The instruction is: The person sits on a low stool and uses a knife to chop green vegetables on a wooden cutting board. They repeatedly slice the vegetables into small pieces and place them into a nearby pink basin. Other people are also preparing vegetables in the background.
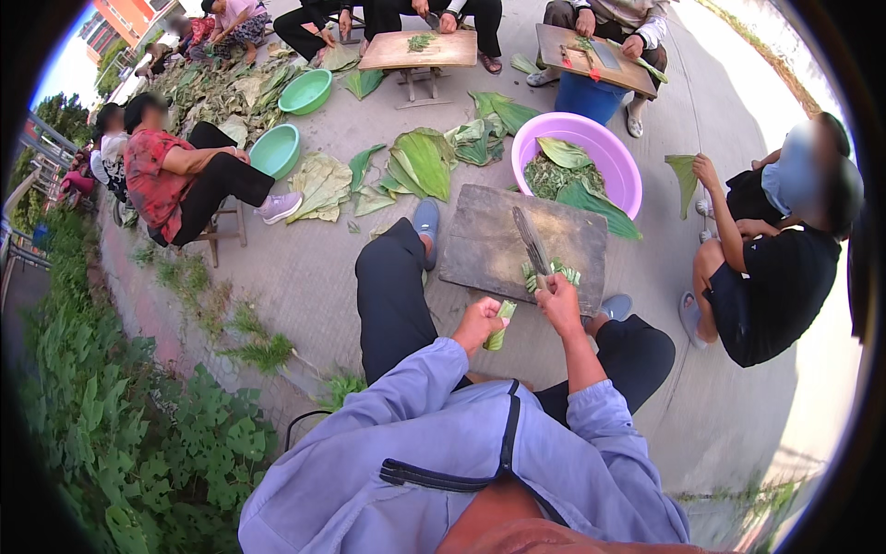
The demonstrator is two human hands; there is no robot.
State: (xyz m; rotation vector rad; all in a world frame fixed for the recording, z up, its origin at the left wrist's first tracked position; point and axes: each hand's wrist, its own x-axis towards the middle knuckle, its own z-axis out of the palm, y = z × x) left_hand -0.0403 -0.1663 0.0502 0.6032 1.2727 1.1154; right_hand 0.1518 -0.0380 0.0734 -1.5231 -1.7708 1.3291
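Note:
My left hand (479, 324) grips a rolled green leaf (500, 327), held off the near edge of the wooden chopping board (484, 239). In my right hand (558, 305) is the handle of a knife (530, 239), whose long dark blade points away from me over the board. Cut green leaf pieces (566, 270) lie on the board, around and partly under the knife. Just beyond the board stands a pink plastic basin (518, 149) with shredded greens (554, 176) inside and large leaves resting on top and over its rim.
Large leaves (421, 163) are spread on the concrete, with a big leaf heap (228, 97) at far left. Two green basins (275, 154) stand there. Seated people work at boards (422, 50) ahead. At right, a crouching person holds a leaf (684, 176). Plants (159, 443) border the left.

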